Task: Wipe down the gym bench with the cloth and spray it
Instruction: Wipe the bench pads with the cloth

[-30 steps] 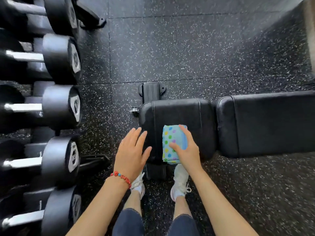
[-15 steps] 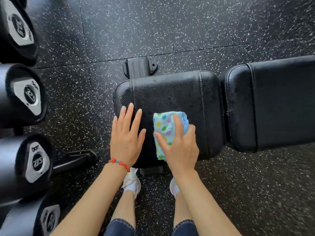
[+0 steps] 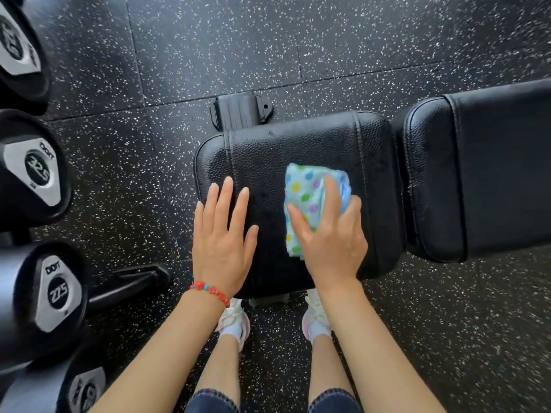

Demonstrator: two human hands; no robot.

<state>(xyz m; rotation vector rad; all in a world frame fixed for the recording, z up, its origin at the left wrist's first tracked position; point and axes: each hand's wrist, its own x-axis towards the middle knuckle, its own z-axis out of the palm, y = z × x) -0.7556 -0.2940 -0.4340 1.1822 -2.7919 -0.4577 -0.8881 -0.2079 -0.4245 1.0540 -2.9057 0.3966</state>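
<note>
Here the right hand (image 3: 329, 236) presses flat on the folded cloth (image 3: 307, 192), lengthwise across the bench (image 3: 268, 156); left hand (image 3: 222, 239) spread.

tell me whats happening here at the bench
A person is wiping a black gym bench. The right hand presses a folded dotted cloth onto the seat pad, and the left hand lies flat on the pad beside it. Dumbbells sit racked to the left. No spray bottle is in view.
</note>
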